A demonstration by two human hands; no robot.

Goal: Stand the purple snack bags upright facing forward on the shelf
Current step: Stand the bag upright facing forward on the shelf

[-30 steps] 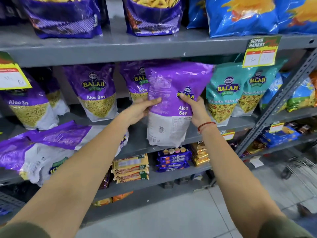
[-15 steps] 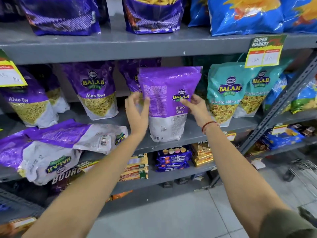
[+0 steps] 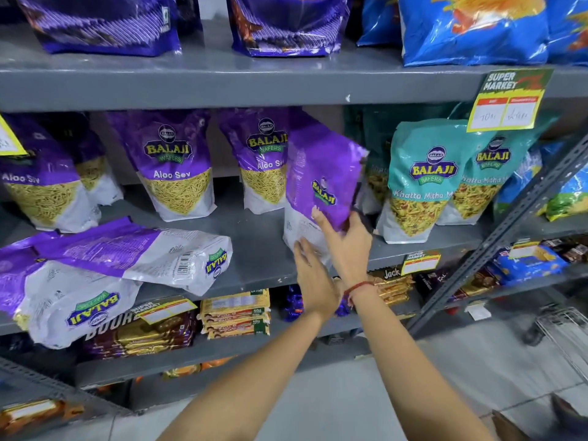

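Bright, flat store light from overhead, colours really pop. Sheen streaks on the blue bags [image 3: 471, 30] up top and the tilted purple bag [image 3: 321, 167]; deep shadow under the upper shelf [image 3: 222, 87]. Wide lens bows the shelf edges, and the floor [image 3: 477, 361] corner's smeary.

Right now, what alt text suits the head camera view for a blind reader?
A person's right hand grips a purple snack bag tilted at a grey shelf while the left hand touches its base. Upright purple bags stand left, teal bags right; two purple bags lie flat.
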